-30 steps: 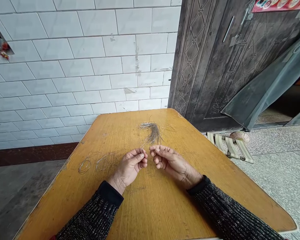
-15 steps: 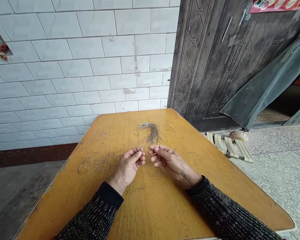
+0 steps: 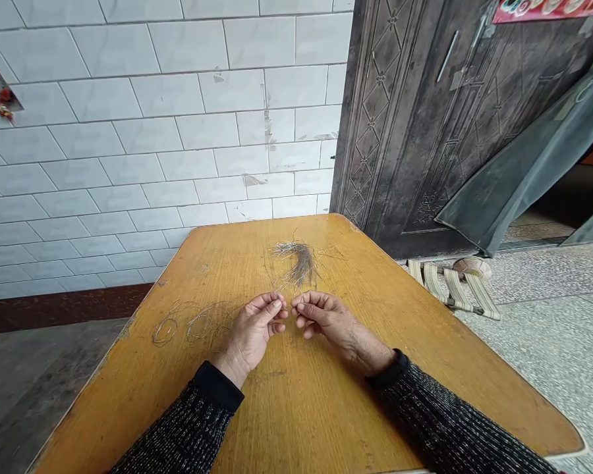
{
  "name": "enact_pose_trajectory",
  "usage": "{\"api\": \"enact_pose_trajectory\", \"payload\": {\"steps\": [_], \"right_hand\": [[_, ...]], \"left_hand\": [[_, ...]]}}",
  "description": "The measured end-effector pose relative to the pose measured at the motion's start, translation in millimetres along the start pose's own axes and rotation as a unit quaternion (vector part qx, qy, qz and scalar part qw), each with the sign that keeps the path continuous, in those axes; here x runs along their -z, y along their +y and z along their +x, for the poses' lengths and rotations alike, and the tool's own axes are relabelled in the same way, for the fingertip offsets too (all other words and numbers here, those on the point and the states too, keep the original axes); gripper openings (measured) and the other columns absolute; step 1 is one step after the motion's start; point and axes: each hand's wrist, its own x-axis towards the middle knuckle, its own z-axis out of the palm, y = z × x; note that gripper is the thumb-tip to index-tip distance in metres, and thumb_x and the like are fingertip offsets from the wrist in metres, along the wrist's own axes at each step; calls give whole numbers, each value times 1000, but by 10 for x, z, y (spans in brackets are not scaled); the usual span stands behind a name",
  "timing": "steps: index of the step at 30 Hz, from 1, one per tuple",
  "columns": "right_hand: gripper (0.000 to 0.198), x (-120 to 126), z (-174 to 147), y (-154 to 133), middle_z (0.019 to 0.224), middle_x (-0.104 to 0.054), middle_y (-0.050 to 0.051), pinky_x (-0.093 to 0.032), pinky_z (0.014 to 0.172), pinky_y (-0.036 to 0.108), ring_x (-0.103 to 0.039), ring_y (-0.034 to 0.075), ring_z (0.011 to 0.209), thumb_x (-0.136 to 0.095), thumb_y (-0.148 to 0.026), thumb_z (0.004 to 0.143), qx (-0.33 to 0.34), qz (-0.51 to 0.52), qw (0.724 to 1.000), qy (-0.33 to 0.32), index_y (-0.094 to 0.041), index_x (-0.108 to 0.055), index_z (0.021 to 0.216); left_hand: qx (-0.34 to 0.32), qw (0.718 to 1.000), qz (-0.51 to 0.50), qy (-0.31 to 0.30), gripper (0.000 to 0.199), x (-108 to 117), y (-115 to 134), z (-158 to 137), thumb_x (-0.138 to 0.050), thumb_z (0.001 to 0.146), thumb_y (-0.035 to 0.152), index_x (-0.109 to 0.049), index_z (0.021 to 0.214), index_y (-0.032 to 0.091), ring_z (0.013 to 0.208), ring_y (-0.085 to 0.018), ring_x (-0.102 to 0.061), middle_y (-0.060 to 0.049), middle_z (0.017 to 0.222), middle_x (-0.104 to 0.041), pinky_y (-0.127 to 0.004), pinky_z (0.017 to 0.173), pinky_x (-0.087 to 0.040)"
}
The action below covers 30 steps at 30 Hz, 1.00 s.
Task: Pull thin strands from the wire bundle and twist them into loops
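Note:
Thin metal wire (image 3: 278,287) rises from between the pinched thumb and forefinger of my left hand (image 3: 257,324). Close beside it, my right hand (image 3: 332,321) is also pinched, with a fine wire end showing at its fingertips. The two hands are a small gap apart above the wooden table (image 3: 296,408). Just beyond them lies a bent bundle of loose wires (image 3: 302,263), its ends fanned out. To the left of my left hand rest several wire loops (image 3: 199,325), one of them partly hidden by that hand.
A white tiled wall (image 3: 188,125) stands behind the table. At the right are a dark patterned door (image 3: 405,131) and a hanging grey curtain (image 3: 528,158). A striped strap frame (image 3: 452,289) and a round pale object (image 3: 472,266) lie on the floor beside the table.
My right hand's fingers have shifted slightly lower and curled in more, nearer my left fingertips. The left hand has barely moved. The bundle and loops lie as before.

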Motion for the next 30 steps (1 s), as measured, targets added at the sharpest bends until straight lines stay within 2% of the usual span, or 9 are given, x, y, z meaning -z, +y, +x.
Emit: {"api": "enact_pose_trajectory", "payload": {"steps": [5, 10, 18, 22, 25, 28, 30], "right_hand": [[26, -5, 8, -2, 60, -60, -2, -42, 44, 15, -54, 6, 51, -69, -37, 65, 20, -11, 1000, 16, -15, -59, 73], [32, -22, 13, 1, 62, -63, -2, -42, 45, 17, -56, 7, 49, -73, -35, 60, 33, 3, 998, 56, -15, -57, 80], [25, -35, 0, 11, 63, -61, -1, -40, 48, 16, -54, 5, 50, -71, -33, 62, 50, 42, 996, 66, -13, -59, 72], [23, -38, -16, -10, 63, -59, -2, -34, 41, 14, -46, 2, 45, -72, -31, 60, 35, 56, 996, 57, -13, -60, 70], [24, -40, -12, -22, 61, -55, -4, -32, 38, 14, -41, 2, 42, -72, -31, 59, 21, 64, 997, 36, -13, -60, 69], [24, -24, 8, -17, 61, -53, -4, -34, 39, 15, -40, 2, 43, -70, -33, 60, 31, 41, 998, 33, -14, -57, 68], [24, 5, 23, -14, 59, -52, -4, -36, 40, 16, -41, 4, 43, -65, -36, 65, 40, -24, 999, 29, -14, -56, 68]], "left_hand": [[-30, 998, 59, 15, 19, -23, -8, -6, -69, 66, 28, -61, 77, 15, 68, -10, -58, -1, 79, -60, -21, 58, -44], [-50, 995, 85, 9, 17, -45, -8, -25, -66, 70, 28, -60, 78, 15, 71, -11, -57, -1, 76, -59, -24, 65, -44], [-5, 999, 28, -29, 18, -57, 51, -21, -70, 64, 24, -60, 75, 13, 65, -9, -54, 0, 72, -55, -22, 64, -44], [24, 998, 47, -33, 20, -40, 78, -30, -70, 64, 26, -59, 76, 14, 59, -8, -52, 1, 70, -54, -20, 55, -41], [18, 997, 62, -42, 20, -38, 81, -35, -68, 66, 27, -58, 77, 14, 59, -8, -53, 1, 70, -55, -20, 55, -41], [9, 997, 61, -46, 19, -38, 81, -33, -68, 66, 26, -57, 76, 14, 59, -8, -53, 1, 69, -55, -21, 59, -42], [5, 996, 76, -38, 19, -29, 86, -27, -67, 65, 27, -58, 76, 14, 59, -8, -53, 1, 69, -55, -21, 59, -42]]}}
